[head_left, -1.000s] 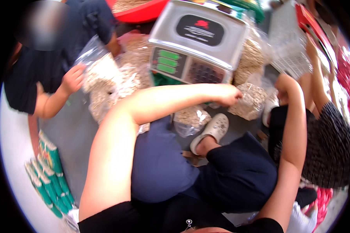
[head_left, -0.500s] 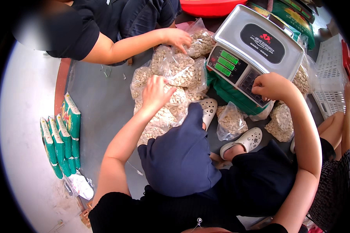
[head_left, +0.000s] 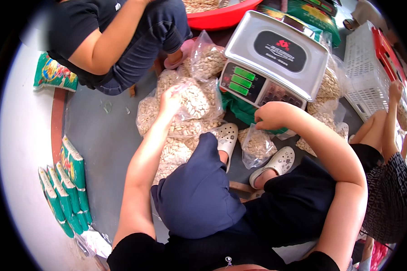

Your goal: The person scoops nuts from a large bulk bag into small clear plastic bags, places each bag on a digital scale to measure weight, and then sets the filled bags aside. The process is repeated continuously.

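My left hand (head_left: 171, 101) is at the upper edge of a clear plastic bag of pale seeds (head_left: 194, 101), its fingers closed on the plastic. That bag lies on top of a heap of similar bags (head_left: 169, 151) on the grey floor. My right hand (head_left: 270, 115) hangs curled in front of the keypad side of a silver digital scale (head_left: 280, 47), with nothing visible in it. The scale's green displays (head_left: 242, 81) are lit and its pan carries no bag. Below that hand, a small bag of seeds (head_left: 259, 145) lies between my white clogs (head_left: 282, 160).
A co-worker in dark clothes (head_left: 135, 58) sits at the upper left, beside a red basin (head_left: 221, 17) of seeds. Green packed sacks (head_left: 72, 167) stand by the left wall. A white crate (head_left: 364, 67) and another person's arm (head_left: 390, 131) are at the right.
The co-worker's hand has withdrawn from the bags. My right hand has moved off the scale's keypad toward me. My left hand has closed on a bag. The whole view has shifted.
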Motion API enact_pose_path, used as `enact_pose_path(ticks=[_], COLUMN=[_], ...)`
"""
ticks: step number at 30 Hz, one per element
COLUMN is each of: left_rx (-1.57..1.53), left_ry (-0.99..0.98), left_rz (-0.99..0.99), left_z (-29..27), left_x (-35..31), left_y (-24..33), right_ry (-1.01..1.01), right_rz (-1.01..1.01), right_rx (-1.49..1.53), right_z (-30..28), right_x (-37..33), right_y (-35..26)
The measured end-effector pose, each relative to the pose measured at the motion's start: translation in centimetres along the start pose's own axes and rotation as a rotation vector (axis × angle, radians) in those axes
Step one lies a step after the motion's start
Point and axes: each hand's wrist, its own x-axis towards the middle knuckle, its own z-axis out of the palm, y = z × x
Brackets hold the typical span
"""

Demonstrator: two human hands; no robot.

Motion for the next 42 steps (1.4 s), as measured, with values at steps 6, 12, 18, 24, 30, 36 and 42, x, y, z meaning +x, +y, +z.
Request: enact_pose_path(ticks=[6, 12, 18, 24, 30, 36, 42], left_rx=[-0.348, -0.511, -0.694, -0.063, -0.265, -0.066, -0.030], left_ry=[-0.033, -0.170, -0.335, -0.446, -0.263, -0.322, -0.341], left_rz=[-0.151, -0.049, -0.022, -0.023, 0.054, 0.075, 0.135], left_z=[4.8, 11.1, 20.9, 22.4, 16.9, 17.2, 19.0], left_x=[-6.3, -6.0, -0.6, 2.5, 3.3, 3.5, 2.9], left_y=[18.6, 26.8, 27.6, 27.3, 27.7, 24.9, 24.6], right_ry=[-0.105, 0.286, 0.940, 1.024, 1.145, 1.354, 1.383], right_rz=[0.001, -0.091, 0.088, 0.301, 0.370, 0.085, 0.063], right_rx=[0.334, 0.575, 0.431, 0.282, 0.202, 0.362, -0.194], right_z=[-2.4, -9.0, -9.8, -8.3, -8.9, -11.0, -11.5], right_x=[-2.1, -9.1, -11.1, -10.5, -11.3, -10.8, -3.7], right_y=[-1.1, -1.2, 4.8, 8.4, 9.1, 3.7, 5.5])
